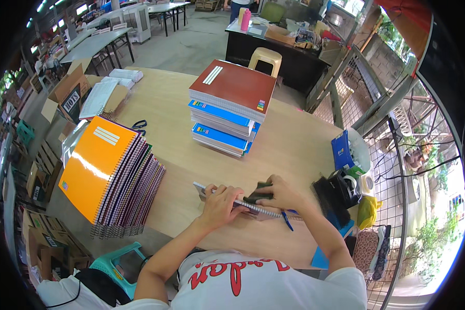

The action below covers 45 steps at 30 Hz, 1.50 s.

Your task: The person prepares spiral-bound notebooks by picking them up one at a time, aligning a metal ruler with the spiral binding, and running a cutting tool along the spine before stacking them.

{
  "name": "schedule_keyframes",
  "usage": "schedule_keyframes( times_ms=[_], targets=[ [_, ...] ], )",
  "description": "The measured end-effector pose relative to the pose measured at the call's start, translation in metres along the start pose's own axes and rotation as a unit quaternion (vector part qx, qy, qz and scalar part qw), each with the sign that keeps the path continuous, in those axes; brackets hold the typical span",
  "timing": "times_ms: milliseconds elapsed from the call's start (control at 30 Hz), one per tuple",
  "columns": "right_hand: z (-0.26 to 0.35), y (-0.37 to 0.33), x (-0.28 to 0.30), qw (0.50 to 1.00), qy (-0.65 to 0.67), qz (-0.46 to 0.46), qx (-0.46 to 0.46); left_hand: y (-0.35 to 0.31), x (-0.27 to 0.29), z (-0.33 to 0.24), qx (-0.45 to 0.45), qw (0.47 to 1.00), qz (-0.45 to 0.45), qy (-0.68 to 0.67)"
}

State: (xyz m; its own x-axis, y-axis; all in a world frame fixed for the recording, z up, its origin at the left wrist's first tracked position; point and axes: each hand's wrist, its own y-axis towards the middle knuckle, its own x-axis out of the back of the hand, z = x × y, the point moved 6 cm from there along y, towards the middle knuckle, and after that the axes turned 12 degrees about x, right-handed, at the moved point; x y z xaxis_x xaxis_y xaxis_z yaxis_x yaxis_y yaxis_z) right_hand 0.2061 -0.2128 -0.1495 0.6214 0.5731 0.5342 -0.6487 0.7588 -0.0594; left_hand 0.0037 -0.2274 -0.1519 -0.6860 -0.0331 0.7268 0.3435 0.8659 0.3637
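Near the table's front edge, my left hand (219, 206) grips a spiral notebook (258, 209) tilted up on its edge, its coil facing up. My right hand (283, 194) is closed around a dark plier-like hand tool (258, 195) held against the coil. The tool's jaws are too small to make out. A blue pen (287, 221) lies just below my right wrist. To the left rises a tall stack of spiral notebooks with an orange cover (98, 160) on top. Ahead stands a stack of blue books (222, 135) under brown-covered notebooks (237, 85).
Dark scissors (139, 126) lie beyond the orange-topped stack, near an open cardboard box (73, 95). Along the right edge are black coils (326, 199), tape rolls (367, 183) and a yellow bag (368, 212), beside a mesh fence. A turquoise stool (118, 266) stands at lower left.
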Motion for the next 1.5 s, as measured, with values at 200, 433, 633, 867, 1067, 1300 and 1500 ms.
schedule_keyframes(
  times_ms=[200,433,633,867,1067,1300,1500],
  targets=[
    [0.006,0.012,0.000,0.999,-0.024,-0.022,-0.009,-0.005,0.017,-0.001,0.036,0.988,-0.136,0.058],
    [0.004,0.025,-0.003,1.000,-0.002,-0.004,0.011,-0.012,0.021,0.063,0.127,0.973,-0.123,-0.145],
    [-0.003,0.036,-0.008,0.999,-0.011,-0.005,0.035,-0.009,0.014,0.070,0.138,0.967,-0.119,-0.178],
    [0.012,0.050,0.005,0.987,-0.146,-0.062,-0.035,-0.008,0.013,0.070,0.138,0.967,-0.121,-0.176],
    [0.008,0.052,-0.016,0.997,0.031,0.022,0.074,-0.008,0.017,0.069,0.121,0.969,-0.126,-0.176],
    [0.009,0.053,-0.024,0.998,0.018,-0.039,0.043,-0.010,0.017,0.069,0.096,0.973,-0.142,-0.155],
    [0.023,0.063,-0.028,0.997,0.015,-0.021,0.068,-0.013,0.015,0.076,0.104,0.975,-0.125,-0.148]
  ],
)
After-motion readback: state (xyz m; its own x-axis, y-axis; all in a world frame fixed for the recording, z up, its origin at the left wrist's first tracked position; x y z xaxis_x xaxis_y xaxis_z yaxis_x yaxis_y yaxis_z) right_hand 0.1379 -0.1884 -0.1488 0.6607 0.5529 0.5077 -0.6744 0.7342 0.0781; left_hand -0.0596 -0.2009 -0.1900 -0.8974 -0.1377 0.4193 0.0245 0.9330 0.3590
